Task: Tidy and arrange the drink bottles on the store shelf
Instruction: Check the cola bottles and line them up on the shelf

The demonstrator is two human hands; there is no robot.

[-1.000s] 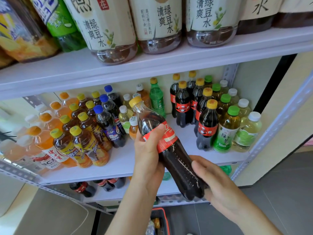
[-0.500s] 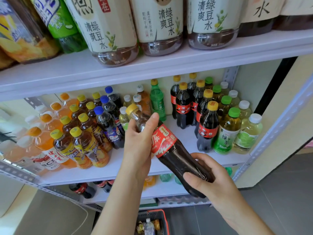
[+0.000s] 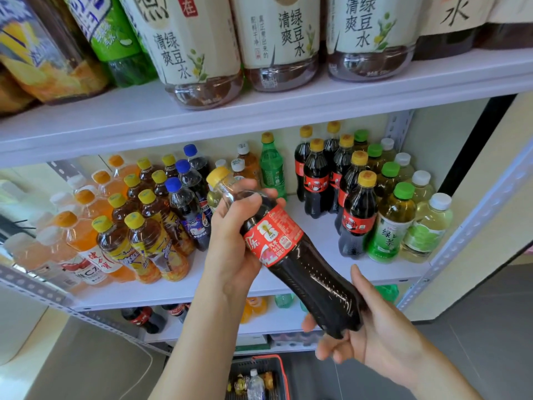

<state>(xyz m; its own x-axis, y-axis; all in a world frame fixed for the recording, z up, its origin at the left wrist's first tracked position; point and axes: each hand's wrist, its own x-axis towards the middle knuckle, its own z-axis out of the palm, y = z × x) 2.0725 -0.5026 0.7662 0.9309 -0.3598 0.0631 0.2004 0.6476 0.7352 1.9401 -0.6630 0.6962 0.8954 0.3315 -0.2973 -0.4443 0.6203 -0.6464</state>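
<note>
**Head view.**
- **Item:** cola bottle (image 3: pixel 302 269), dark, with a red label and yellow cap. I hold it tilted in front of the middle shelf (image 3: pixel 230 290), cap end up and to the left, base end nearer me and to the right.
- **My left hand** (image 3: pixel 236 241): fingers wrapped round the shoulder, just below the neck.
- **My right hand** (image 3: pixel 375 333): cupping the base, thumb laid up the side, fingers curled beneath.
- **Right of my grip, standing on the shelf:** matching colas (image 3: pixel 357 215), then green-capped tea bottles (image 3: pixel 389 226).
- **Left of my grip:** blue-capped Pepsi bottles (image 3: pixel 187 209) and yellow-capped teas (image 3: pixel 150 238).
- **Above:** large pale-labelled bottles (image 3: pixel 187 53).
- **Below my wrists:** red-rimmed basket (image 3: pixel 284 376).
</note>
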